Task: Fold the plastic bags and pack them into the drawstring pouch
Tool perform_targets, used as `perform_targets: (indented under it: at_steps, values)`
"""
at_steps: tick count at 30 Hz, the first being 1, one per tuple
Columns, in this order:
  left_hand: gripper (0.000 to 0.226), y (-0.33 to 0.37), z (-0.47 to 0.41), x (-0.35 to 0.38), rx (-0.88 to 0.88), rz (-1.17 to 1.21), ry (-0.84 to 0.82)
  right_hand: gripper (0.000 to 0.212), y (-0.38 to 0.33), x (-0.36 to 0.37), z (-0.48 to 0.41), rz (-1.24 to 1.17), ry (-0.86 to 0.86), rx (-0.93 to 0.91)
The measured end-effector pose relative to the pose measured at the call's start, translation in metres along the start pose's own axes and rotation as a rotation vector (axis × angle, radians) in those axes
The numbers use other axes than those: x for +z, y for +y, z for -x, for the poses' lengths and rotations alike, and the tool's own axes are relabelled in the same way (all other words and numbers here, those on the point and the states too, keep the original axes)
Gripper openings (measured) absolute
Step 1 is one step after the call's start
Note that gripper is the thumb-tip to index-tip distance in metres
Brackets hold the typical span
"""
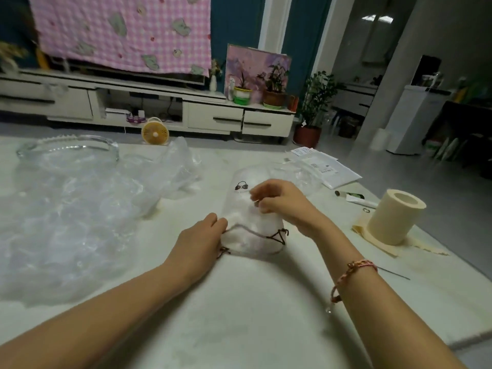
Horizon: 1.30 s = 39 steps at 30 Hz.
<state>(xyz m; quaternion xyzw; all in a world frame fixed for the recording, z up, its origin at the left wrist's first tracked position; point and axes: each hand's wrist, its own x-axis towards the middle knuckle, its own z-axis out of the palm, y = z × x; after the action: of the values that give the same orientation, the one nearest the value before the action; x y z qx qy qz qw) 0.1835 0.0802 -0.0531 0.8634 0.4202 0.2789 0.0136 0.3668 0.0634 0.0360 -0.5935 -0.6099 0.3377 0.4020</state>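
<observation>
While my left hand (197,243) grips the pouch (239,206) rim to steady it, my right hand (279,201) pinches its top. Loose bags (80,209) lie leftward.

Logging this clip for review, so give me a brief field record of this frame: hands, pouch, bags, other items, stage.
left hand: grips the drawstring pouch at its near, corded mouth
right hand: fingers curled, pinching the pouch's upper side
pouch: translucent, lying on the table, looks partly stuffed
plastic bags: loose heap to the left, unfolded
other: glass tray far left; cream roll at right
stage: packing under way, bags left
</observation>
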Motion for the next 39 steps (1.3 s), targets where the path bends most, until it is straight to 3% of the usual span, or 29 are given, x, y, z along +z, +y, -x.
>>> perform_targets:
  at_steps: [2,3,6,12,15,17,20,23,25,27,30,35,39]
  values:
    - [0.015,-0.006,-0.012,0.004,-0.145,-0.002,-0.008,0.029,0.017,-0.020,-0.028,0.267,0.286,0.013]
    - [0.012,-0.007,-0.014,0.006,-0.198,0.009,0.000,0.031,0.028,-0.027,-0.038,0.504,0.345,0.059]
    - [0.010,-0.009,-0.022,0.009,-0.286,-0.040,0.036,0.039,0.060,-0.044,-0.063,0.906,0.283,0.223]
    - [0.008,-0.020,-0.031,0.014,-0.467,-0.009,0.095,0.036,0.086,-0.064,-0.094,1.107,0.195,0.332]
    - [0.008,-0.021,-0.031,0.013,-0.446,0.032,0.109,0.019,0.089,-0.064,-0.083,1.003,0.266,0.306]
    - [0.002,-0.018,-0.030,0.010,-0.419,0.064,0.130,0.021,0.087,-0.058,-0.064,0.916,0.336,0.215]
    - [0.020,-0.008,-0.025,0.004,-0.385,0.130,0.181,0.021,0.077,-0.048,-0.017,0.764,0.395,0.099]
    - [0.024,-0.005,-0.014,0.003,-0.156,0.070,0.307,0.015,0.072,-0.038,0.031,0.639,0.405,-0.009]
    - [0.030,-0.002,-0.005,0.001,-0.050,0.041,0.325,0.022,0.071,-0.040,0.064,0.524,0.409,-0.001]
    - [0.039,0.008,0.010,0.000,-0.002,0.070,0.283,0.030,0.072,-0.049,0.091,0.473,0.412,-0.013]
    - [0.048,0.033,0.025,-0.005,0.038,0.172,0.194,0.018,0.061,-0.066,0.117,0.404,0.439,-0.084]
    - [0.066,0.087,0.014,-0.039,0.148,0.354,0.039,0.016,0.024,-0.076,0.149,0.013,0.325,-0.095]
    - [0.088,0.118,0.000,-0.074,0.011,0.518,-0.181,0.019,-0.002,-0.063,0.160,-0.321,0.132,-0.084]
